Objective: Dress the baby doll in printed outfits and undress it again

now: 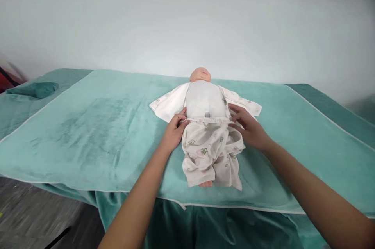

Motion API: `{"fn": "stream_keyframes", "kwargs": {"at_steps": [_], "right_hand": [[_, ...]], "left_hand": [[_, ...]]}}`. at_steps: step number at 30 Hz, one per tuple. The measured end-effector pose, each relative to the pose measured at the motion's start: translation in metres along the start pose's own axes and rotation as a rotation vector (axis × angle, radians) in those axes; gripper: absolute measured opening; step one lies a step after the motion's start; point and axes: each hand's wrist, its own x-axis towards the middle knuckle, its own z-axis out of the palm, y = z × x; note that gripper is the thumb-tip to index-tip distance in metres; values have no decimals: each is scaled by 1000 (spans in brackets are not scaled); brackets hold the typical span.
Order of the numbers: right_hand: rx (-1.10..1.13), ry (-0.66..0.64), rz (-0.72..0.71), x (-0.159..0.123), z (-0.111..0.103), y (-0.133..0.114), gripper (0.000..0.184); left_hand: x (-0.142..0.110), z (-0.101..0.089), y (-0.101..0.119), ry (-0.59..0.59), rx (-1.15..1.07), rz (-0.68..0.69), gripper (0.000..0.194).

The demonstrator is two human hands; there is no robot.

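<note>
A baby doll [202,98] lies on its back, head toward the wall, with a pale grey torso. Printed white baby pants [205,143] cover its legs, their waistband across the lower belly; a bit of one foot [206,184] shows below the cuff. Under its back an open white baby jacket [172,100] spreads out to both sides. My left hand [175,128] pinches the waistband at the left hip. At the right hip, my right hand [246,124] has its thumb and fingers closed on the waistband edge; its fingertips are partly hidden by cloth.
A light green cloth [88,132] with white edging lies over a darker green cover [331,104] that hangs down in front. Behind stands a white wall [117,30]. A folded green bulge [35,89] sits at far left; grey floor [35,210] shows below.
</note>
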Motion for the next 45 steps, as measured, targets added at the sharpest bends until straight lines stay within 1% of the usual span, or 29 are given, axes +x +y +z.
{"fn": "stream_keyframes", "kwargs": {"at_steps": [2, 4, 6, 8, 10, 13, 15, 17, 20, 23, 25, 27, 30, 32, 34, 36, 37, 39, 42, 44, 45], "right_hand": [[3, 67, 10, 13, 9, 2, 21], [-18, 136, 66, 28, 15, 4, 20], [-88, 220, 124, 45, 16, 5, 19], [-128, 277, 166, 62, 14, 6, 20], [-66, 286, 216, 80, 13, 8, 21], [147, 252, 313, 99, 20, 13, 26], [249, 267, 350, 103, 27, 17, 29], [317, 288, 338, 99, 33, 20, 30], [332, 283, 229, 89, 35, 22, 27], [244, 278, 61, 85, 30, 21, 25], [156, 228, -12, 88, 25, 17, 22], [-17, 141, -23, 96, 19, 10, 19], [-362, 42, 18, 115, 10, -5, 21], [-493, 20, 24, 132, 9, -14, 22], [-534, 36, -7, 147, 12, -17, 21], [-500, 95, -15, 159, 19, -12, 18], [-447, 132, 9, 162, 22, -6, 17], [-267, 204, 104, 164, 30, 8, 18], [31, 267, 218, 158, 37, 26, 24], [147, 307, 236, 151, 39, 31, 25], [187, 330, 240, 147, 40, 32, 25]], "left_hand": [[4, 2, 1, 15, -26, 8, 18], [11, 4, 3, 71, 6, 3, 17], [23, 5, 6, 164, 105, -20, 16], [40, 4, 7, 263, 209, -44, 16], [59, 3, 6, 321, 258, -68, 15], [77, 6, -1, 318, 231, -126, 15], [79, 8, -7, 311, 194, -145, 14], [75, 11, -10, 321, 147, -124, 10], [69, 13, -9, 316, 56, -45, 8], [71, 10, -2, 243, 13, 20, 13], [75, 5, 4, 164, 63, 19, 23], [79, -1, 12, 88, 150, 3, 29], [87, -5, 24, 21, 273, 20, 23], [95, -5, 29, 16, 393, 39, 22], [105, -5, 29, 50, 519, 39, 19], [115, -5, 22, 114, 568, 13, 18], [119, -4, 17, 144, 551, -9, 17], [124, -2, 4, 193, 487, -59, 18], [125, 2, -10, 267, 399, -95, 20], [120, 4, -13, 293, 351, -91, 21], [118, 4, -13, 287, 329, -91, 21]]}}
